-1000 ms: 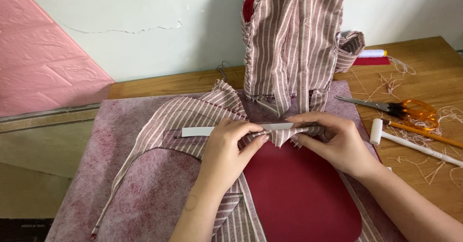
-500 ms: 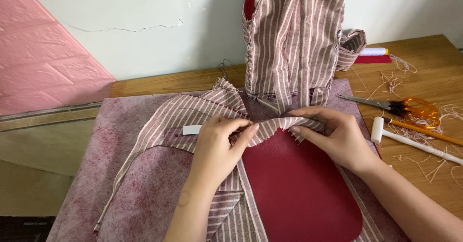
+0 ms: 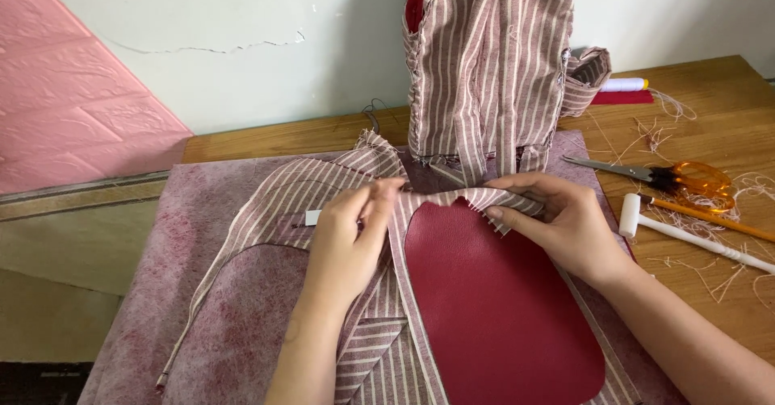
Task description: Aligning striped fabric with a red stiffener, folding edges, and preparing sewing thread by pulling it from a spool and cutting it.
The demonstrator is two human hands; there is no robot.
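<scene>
A striped maroon-and-white fabric piece (image 3: pixel 282 191) lies over a dark red leather-like panel (image 3: pixel 492 300) on a mottled purple felt mat (image 3: pixel 242 324). My left hand (image 3: pixel 351 240) pinches the striped fabric at the panel's top left edge, beside a small white strip (image 3: pixel 312 217). My right hand (image 3: pixel 557 219) pinches the frayed fabric edge at the panel's top right. An upright form covered in the same striped fabric (image 3: pixel 488 66) stands just behind both hands.
To the right on the wooden table (image 3: pixel 710 106) lie orange-handled scissors (image 3: pixel 686 177), a small white mallet (image 3: pixel 686 231), an orange pencil (image 3: pixel 710 219) and loose threads. A white thread spool (image 3: pixel 622 85) sits at the back. A pink brick-pattern panel (image 3: pixel 64 106) leans at left.
My hands have slid the folded fabric edge upward along the red panel's top. The left hand now covers most of the white strip, and more of the panel shows.
</scene>
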